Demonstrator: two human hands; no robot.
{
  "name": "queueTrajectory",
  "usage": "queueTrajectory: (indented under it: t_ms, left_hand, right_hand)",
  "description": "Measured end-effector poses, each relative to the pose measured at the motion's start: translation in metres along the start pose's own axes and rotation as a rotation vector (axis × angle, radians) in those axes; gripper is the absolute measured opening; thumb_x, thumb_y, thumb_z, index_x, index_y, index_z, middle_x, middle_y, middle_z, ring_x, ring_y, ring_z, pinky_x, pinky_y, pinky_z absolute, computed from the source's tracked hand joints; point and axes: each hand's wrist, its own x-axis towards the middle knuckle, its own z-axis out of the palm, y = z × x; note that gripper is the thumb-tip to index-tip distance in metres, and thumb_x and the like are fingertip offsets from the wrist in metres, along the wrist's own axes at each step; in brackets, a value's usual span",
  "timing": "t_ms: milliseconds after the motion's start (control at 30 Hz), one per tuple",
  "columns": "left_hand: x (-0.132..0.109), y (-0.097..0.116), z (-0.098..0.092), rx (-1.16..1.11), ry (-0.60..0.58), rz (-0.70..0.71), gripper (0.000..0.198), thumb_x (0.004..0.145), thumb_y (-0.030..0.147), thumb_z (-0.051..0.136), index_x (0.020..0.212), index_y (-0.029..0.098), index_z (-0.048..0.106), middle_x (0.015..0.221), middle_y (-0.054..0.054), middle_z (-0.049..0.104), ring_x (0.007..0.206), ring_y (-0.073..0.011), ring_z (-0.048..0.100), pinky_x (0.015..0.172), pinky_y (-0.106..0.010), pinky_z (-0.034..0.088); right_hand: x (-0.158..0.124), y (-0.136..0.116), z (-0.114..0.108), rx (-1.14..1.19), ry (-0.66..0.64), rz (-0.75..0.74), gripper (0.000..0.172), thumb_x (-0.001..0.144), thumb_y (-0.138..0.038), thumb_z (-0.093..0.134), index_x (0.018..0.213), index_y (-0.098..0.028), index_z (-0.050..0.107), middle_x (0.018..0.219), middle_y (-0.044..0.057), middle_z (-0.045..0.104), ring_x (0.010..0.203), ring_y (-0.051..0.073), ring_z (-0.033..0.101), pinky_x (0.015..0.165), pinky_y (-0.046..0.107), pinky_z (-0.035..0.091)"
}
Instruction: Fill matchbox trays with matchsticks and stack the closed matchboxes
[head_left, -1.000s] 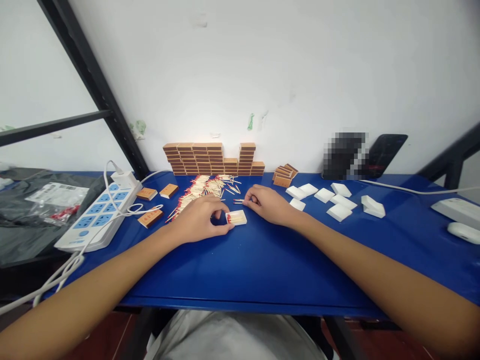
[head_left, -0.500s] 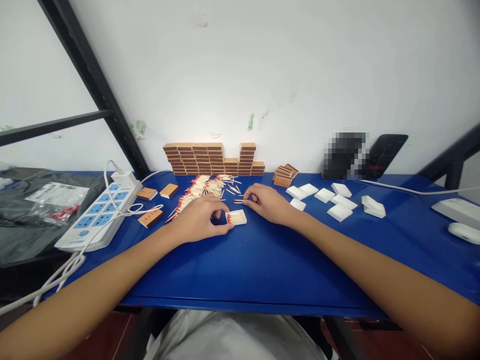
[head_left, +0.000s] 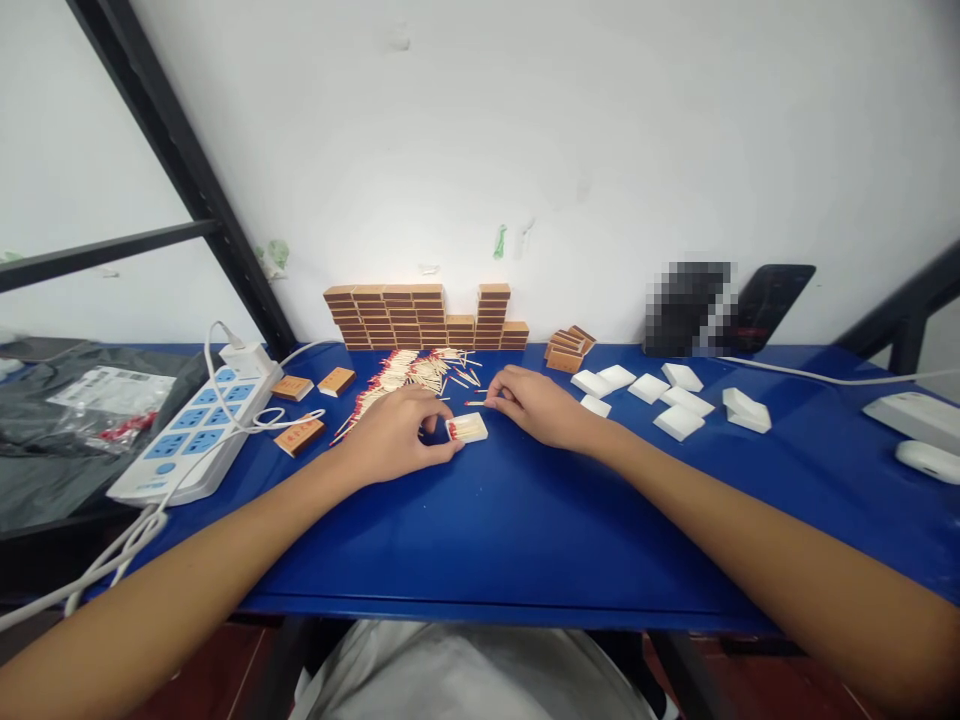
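My left hand (head_left: 396, 432) grips a small white matchbox tray (head_left: 481, 436) at its left end, between thumb and fingers. Several red-headed matches lie side by side inside the tray. To its upper right, my right hand (head_left: 531, 405) has its thumb and index finger pinched on a match (head_left: 475, 403), whose red head points left. Another match lies close by that hand, partly hidden by the fingers. Behind my left hand spreads a heap of loose matches (head_left: 401, 378) with red heads, partly covered by the hand.
Matchboxes are stacked (head_left: 390, 318) against the wall. Sleeves (head_left: 570, 348) lie right of the stack, and white trays (head_left: 681, 422) are scattered farther right. At left are three loose matchboxes (head_left: 300, 437) and a power strip (head_left: 195, 425) with cables. A phone (head_left: 772, 308) leans at the back right.
The tray in my left hand has shifted slightly left and up and is turned a little. Fewer match heads show at my right fingertips. My right hand has barely moved.
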Motion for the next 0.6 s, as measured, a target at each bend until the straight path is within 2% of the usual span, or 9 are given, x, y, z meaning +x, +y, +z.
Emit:
queueTrajectory:
  t_ms: [100,200,300,400,500,600]
  left_hand:
    - [-0.001,-0.002,0.001,0.008,0.013,-0.021,0.022,0.084,0.041,0.077,0.092,0.021,0.074,0.074,-0.001,0.065,0.077,-0.0194,0.061,0.07,-0.032,0.044]
    - [-0.001,-0.002,0.001,0.0,0.004,-0.016,0.021,0.084,0.04,0.077,0.09,0.021,0.074,0.073,0.0,0.064,0.076,-0.0189,0.06,0.069,-0.032,0.043]
    - [-0.001,-0.001,0.0,-0.001,-0.002,-0.01,0.021,0.085,0.04,0.077,0.09,0.021,0.074,0.074,-0.001,0.065,0.076,-0.0191,0.06,0.069,-0.032,0.043]
    - [-0.001,0.0,0.001,-0.01,-0.004,0.003,0.021,0.085,0.041,0.077,0.093,0.021,0.074,0.075,-0.001,0.065,0.076,-0.019,0.06,0.07,-0.032,0.044]
    - [0.0,0.0,0.001,-0.02,-0.011,0.014,0.02,0.085,0.04,0.076,0.09,0.022,0.074,0.074,-0.001,0.064,0.076,-0.0186,0.06,0.07,-0.031,0.044]
    - [0.0,0.0,0.001,-0.021,-0.011,0.016,0.019,0.085,0.04,0.077,0.089,0.022,0.074,0.073,-0.001,0.064,0.076,-0.0187,0.06,0.069,-0.031,0.043]
  right_hand:
    - [-0.006,-0.014,-0.006,0.048,-0.006,-0.069,0.01,0.101,-0.026,0.06,0.095,-0.02,0.066,0.093,0.004,0.062,0.08,0.017,0.056,0.072,0.028,0.039]
    - [-0.012,-0.028,-0.006,0.07,-0.067,-0.114,0.008,0.099,-0.023,0.061,0.093,-0.02,0.066,0.092,0.003,0.062,0.078,0.016,0.055,0.07,0.027,0.038]
    - [-0.011,-0.031,-0.003,0.138,-0.084,-0.113,0.01,0.097,-0.024,0.062,0.089,-0.02,0.067,0.085,0.002,0.06,0.073,0.014,0.053,0.068,0.027,0.038]
    - [-0.003,-0.012,-0.001,0.178,0.033,-0.046,0.013,0.096,-0.029,0.063,0.09,-0.02,0.069,0.08,0.001,0.06,0.071,0.015,0.054,0.067,0.027,0.04]
    - [0.006,0.016,0.002,0.069,0.152,0.064,0.011,0.092,-0.027,0.069,0.098,-0.018,0.07,0.089,0.004,0.064,0.075,0.016,0.057,0.07,0.029,0.042]
    - [0.012,0.033,0.005,0.021,0.103,0.084,0.012,0.093,-0.029,0.068,0.095,-0.017,0.07,0.094,0.006,0.066,0.077,0.016,0.058,0.071,0.029,0.043]
